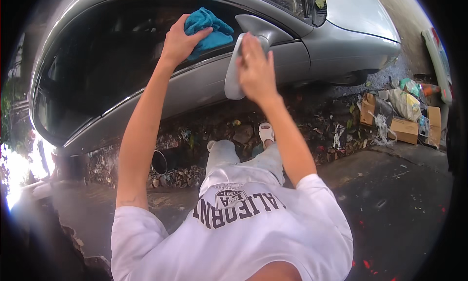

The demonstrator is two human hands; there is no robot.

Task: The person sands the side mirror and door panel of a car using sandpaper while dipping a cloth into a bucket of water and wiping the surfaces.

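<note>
A silver car (292,62) stands side-on before me. My left hand (184,40) grips a bunched blue cloth (212,29) up by the dark side window (109,43), above the door's trim strip. To its right, my right hand (256,69) lies over the back of the silver side mirror housing (233,76), slightly blurred. Its fingers are extended and close together, and I see nothing held in it; the palm side is hidden.
Cardboard boxes (404,130), plastic bags (404,104) and other litter lie at the right, near the kerb. Leaves and rubble fill the strip below the car, with a dark round opening (159,162) at the left. Another vehicle (437,62) shows at the far right.
</note>
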